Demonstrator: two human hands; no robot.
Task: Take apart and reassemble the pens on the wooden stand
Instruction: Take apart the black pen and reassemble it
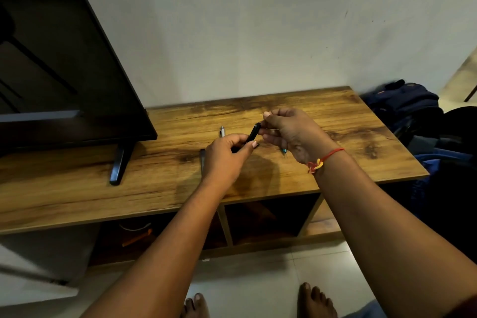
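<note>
Above the wooden stand (pixel 335 121), my left hand (pixel 225 157) grips the lower end of a black pen barrel (pixel 254 131), which tilts up to the right. My right hand (pixel 291 129) pinches at the barrel's upper end; a thin pale part shows between its fingers. A silver-white pen (pixel 222 131) lies on the stand just behind my left hand. A dark pen piece (pixel 202 160) rests left of that hand. A small teal-tipped piece (pixel 284 152) lies under my right hand, partly hidden.
A black television (pixel 64 64) stands on the left of the stand, its foot (pixel 120 162) near the front. Dark bags (pixel 413 111) lie on the floor to the right. Open shelves (pixel 268 219) sit below the top. My bare feet (pixel 316 302) are on pale tiles.
</note>
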